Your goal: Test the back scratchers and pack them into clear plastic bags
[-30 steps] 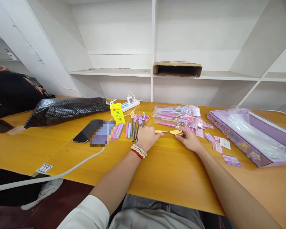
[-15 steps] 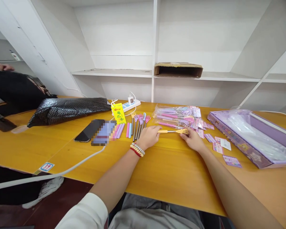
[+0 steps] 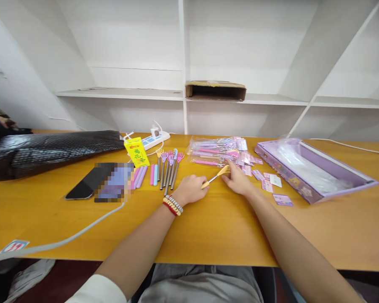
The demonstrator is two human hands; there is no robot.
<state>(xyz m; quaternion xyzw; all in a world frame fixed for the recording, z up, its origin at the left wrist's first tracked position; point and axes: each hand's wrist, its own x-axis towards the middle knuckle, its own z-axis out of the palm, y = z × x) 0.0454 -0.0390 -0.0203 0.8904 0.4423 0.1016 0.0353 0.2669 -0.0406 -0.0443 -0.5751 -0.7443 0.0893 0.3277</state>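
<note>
A small telescopic back scratcher (image 3: 214, 179) with a yellow handle, metal shaft and yellow claw spans the space between my hands, tilted up to the right. My left hand (image 3: 190, 190) is closed around its handle end, which is mostly hidden. At the claw end, my right hand (image 3: 239, 180) pinches the head between thumb and fingers. Left of my left hand lie several back scratcher rods (image 3: 166, 174) with coloured claws and dark metal shafts. Beside them are pink and blue handle tubes (image 3: 153, 174) and purple tubes (image 3: 141, 176).
Wrapped back scratchers (image 3: 213, 149) lie behind my hands, with small printed cards (image 3: 282, 200) to their right. A purple display box (image 3: 303, 189) holds clear plastic. Leftward are a yellow tea packet (image 3: 137, 152), phone (image 3: 88, 185), power strip (image 3: 158, 139), white cable (image 3: 82, 236) and black bubble-wrap bag (image 3: 57, 147).
The back scratcher has gone from nearly level to slanted, its handle end lower and nearer me. My right index finger has stretched out past the claw. The view has swung right.
</note>
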